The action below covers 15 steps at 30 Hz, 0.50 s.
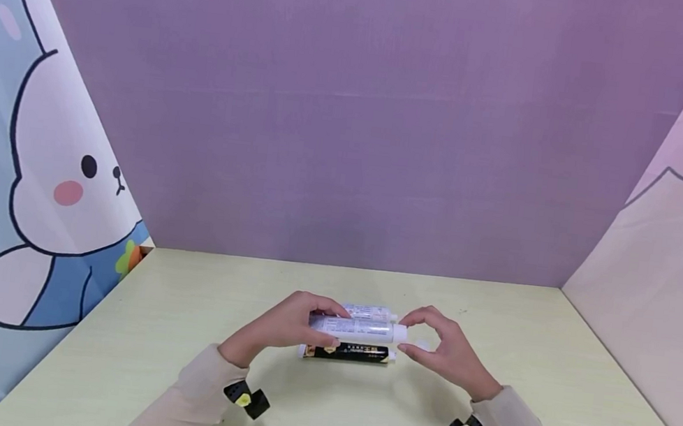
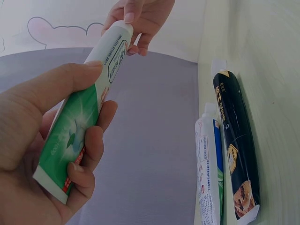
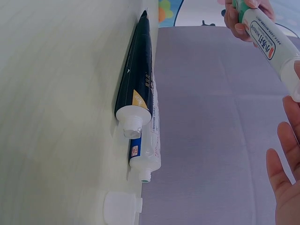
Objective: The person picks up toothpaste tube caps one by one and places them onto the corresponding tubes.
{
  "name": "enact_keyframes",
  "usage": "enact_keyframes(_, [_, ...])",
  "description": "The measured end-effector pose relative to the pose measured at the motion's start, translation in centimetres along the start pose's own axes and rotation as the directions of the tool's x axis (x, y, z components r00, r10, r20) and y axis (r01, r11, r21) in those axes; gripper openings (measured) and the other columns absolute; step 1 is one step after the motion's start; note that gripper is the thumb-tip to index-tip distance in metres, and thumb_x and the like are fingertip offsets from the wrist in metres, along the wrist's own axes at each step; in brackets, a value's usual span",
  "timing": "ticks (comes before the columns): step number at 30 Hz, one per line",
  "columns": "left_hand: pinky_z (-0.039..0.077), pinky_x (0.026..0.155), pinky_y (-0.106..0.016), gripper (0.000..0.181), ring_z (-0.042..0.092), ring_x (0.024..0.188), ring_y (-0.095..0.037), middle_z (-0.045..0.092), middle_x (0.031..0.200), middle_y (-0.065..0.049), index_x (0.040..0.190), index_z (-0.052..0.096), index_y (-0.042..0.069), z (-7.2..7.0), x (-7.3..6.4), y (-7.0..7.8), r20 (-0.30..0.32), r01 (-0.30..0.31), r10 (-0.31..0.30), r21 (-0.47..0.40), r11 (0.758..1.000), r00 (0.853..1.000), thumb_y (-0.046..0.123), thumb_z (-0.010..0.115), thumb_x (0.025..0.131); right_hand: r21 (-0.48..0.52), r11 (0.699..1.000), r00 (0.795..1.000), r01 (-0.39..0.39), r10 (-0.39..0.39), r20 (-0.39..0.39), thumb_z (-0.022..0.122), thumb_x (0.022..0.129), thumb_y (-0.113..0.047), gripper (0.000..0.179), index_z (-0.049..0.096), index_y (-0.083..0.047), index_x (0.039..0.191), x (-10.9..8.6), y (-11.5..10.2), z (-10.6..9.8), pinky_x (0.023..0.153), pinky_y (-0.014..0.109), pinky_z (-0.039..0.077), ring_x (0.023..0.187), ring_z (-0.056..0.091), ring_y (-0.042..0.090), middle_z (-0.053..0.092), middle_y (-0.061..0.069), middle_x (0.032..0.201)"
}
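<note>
Just above the black tube (image 1: 357, 354), a green-and-white tube (image 1: 360, 330) hangs level in the air, cap end to the right. The left hand (image 1: 294, 320) grips its green half, thumb on one side and fingers curled round the other, while the right hand (image 1: 446, 349) is up beyond the black tube's nozzle end — thumb and forefinger pinch the white cap (image 1: 400, 333) of the raised tube, the other fingers held away from it. Behind the black tube, seen from the head, a white-and-blue tube (image 1: 368, 311) lies on the pale table (image 1: 325, 415), its nozzle pointing the same way. A translucent white piece (image 3: 121, 208) lies on the table past the black tube's nozzle end; what it is, I cannot tell. Both wrists, nearer the person than the black tube, carry black devices (image 1: 246, 399) with yellow marks over light sleeves (image 1: 187, 399). Well behind the black tube rises a purple backdrop (image 1: 352, 116) — a rabbit-printed cloth (image 1: 56, 159) stands far to its left, and a pale pink-and-cream cloth (image 1: 655, 291) far to its right.
</note>
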<state>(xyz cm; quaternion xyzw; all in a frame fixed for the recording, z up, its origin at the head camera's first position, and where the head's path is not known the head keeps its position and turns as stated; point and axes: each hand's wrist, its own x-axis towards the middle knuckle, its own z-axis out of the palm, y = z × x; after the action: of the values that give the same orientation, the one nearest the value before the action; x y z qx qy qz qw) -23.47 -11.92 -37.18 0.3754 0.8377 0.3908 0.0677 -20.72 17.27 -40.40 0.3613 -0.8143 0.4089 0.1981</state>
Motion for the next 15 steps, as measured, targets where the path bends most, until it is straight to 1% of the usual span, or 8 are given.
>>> enact_keyframes(3, [0.049,0.068,-0.023,0.034,0.057,0.083,-0.011,0.064,0.114,-0.007,0.113,0.067,0.012,0.0,0.2,-0.1,-0.005,0.000,0.000,0.005,1.000,1.000,0.019,0.076,0.080,-0.001,1.000,1.000,-0.006,0.006,0.004,0.079,0.072,-0.001,0.036,0.063,-0.014,0.102,-0.1,1.4,0.2,0.086,0.032,0.042,0.092,0.057,0.012,0.064,-0.002,0.100])
enact_keyframes(7, [0.049,0.068,-0.023,0.035,0.057,0.083,-0.012,0.064,0.113,-0.007,0.113,0.067,0.011,0.0,0.4,-0.2,-0.009,0.006,-0.006,-0.003,1.000,1.000,0.018,0.076,0.080,0.021,1.000,1.000,-0.003,0.003,0.009,0.078,0.075,-0.006,0.033,0.063,-0.018,0.102,-0.1,2.0,0.1,0.086,0.032,0.042,0.091,0.058,0.015,0.063,-0.005,0.099])
enact_keyframes(12, [0.050,0.067,-0.023,0.035,0.057,0.082,-0.011,0.064,0.114,-0.008,0.113,0.067,0.012,0.1,0.7,-0.3,-0.008,0.007,-0.007,0.009,1.000,1.000,0.018,0.076,0.080,0.041,0.999,1.000,-0.005,0.005,0.010,0.077,0.077,-0.008,0.027,0.064,-0.017,0.100,0.0,2.5,0.0,0.085,0.032,0.043,0.088,0.059,0.018,0.064,-0.005,0.096])
enact_keyframes(15, [0.050,0.067,-0.023,0.034,0.057,0.082,-0.010,0.064,0.114,-0.008,0.113,0.067,0.012,0.1,0.9,-0.4,-0.011,0.001,-0.001,0.011,1.000,1.000,0.018,0.075,0.080,0.034,0.999,1.000,-0.005,0.005,0.006,0.076,0.078,-0.006,0.025,0.065,-0.016,0.098,0.2,2.6,-0.1,0.084,0.031,0.043,0.086,0.059,0.014,0.065,-0.005,0.093])
